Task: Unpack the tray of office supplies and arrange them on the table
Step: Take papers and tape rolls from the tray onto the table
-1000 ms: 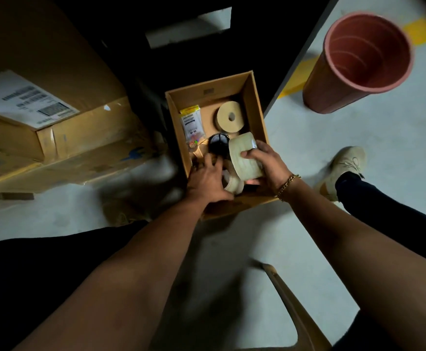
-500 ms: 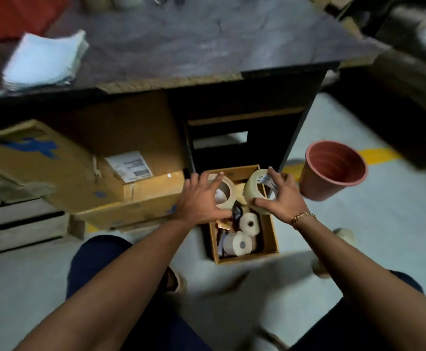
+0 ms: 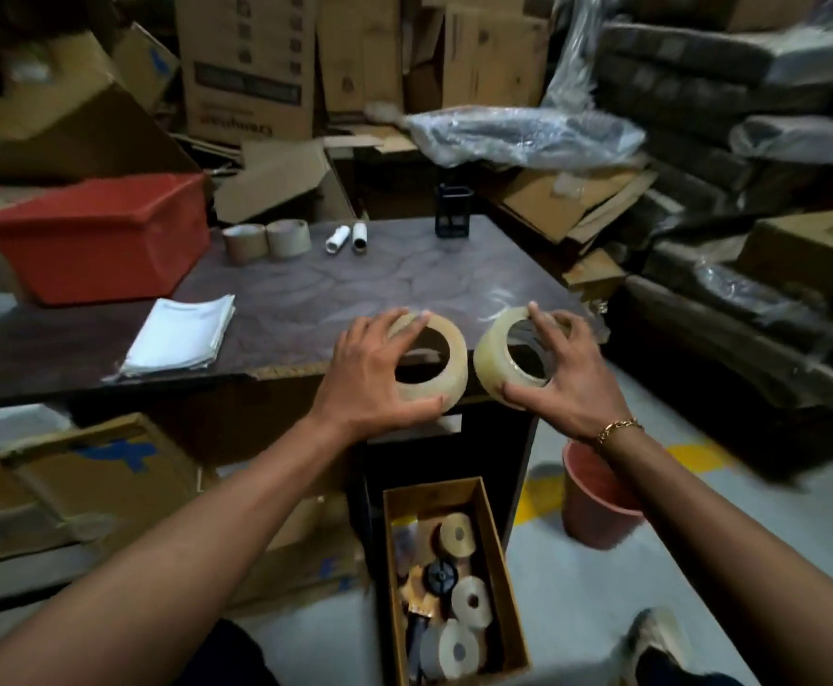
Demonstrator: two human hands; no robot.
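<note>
My left hand (image 3: 362, 383) grips a clear tape roll (image 3: 446, 371), and my right hand (image 3: 570, 383) grips a second clear tape roll (image 3: 491, 361). Both rolls are held upright side by side at the near edge of the dark table (image 3: 355, 284). Below on the floor stands the cardboard tray (image 3: 501, 552), holding several tape rolls (image 3: 471, 601), a black spool (image 3: 440, 575) and small packets. At the table's back lie two brown tape rolls (image 3: 268, 242), two small white rolls (image 3: 347, 237) and a black mesh pen holder (image 3: 453, 217).
A red plastic bin (image 3: 97, 235) and a stack of white paper (image 3: 182, 334) occupy the table's left. A terracotta-coloured bucket (image 3: 597, 502) stands on the floor right of the tray. Cardboard boxes (image 3: 78, 487) lie under and behind the table; wrapped bundles (image 3: 731, 91) pile up at the right.
Both hands lifted a clear tape roll each out of the tray and rose to the table's near edge. The view tilted up from the floor to the tabletop.
</note>
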